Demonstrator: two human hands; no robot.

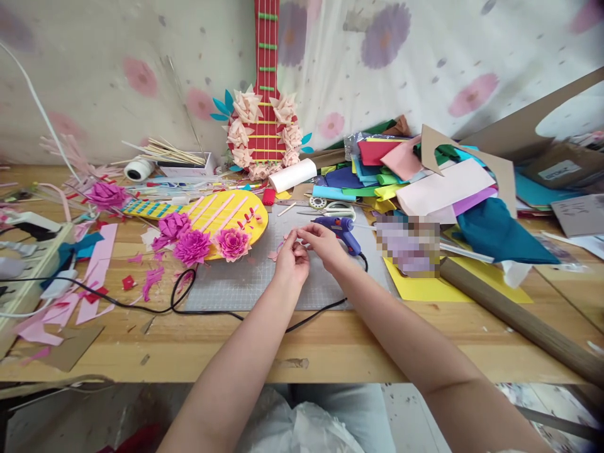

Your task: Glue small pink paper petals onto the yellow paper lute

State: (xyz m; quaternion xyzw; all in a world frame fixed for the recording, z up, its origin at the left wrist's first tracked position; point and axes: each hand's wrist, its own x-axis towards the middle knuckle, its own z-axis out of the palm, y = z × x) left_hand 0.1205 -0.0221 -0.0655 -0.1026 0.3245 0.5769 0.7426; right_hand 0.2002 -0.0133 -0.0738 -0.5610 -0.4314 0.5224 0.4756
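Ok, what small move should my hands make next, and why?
Perhaps draw your left hand and right hand slightly toward you, keeping them together. The glue gun lies on the cutting mat, just beyond your right hand and very close in this view. It may be hot, though the picture can't confirm that.

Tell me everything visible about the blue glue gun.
The blue glue gun looks plastic. It lies on the gray cutting mat, nozzle toward the picture's left, handle slanting down to the right. A pale stick seems to project from its rear, and a black cord leaves the handle. The right hand is close in front; contact is unclear.
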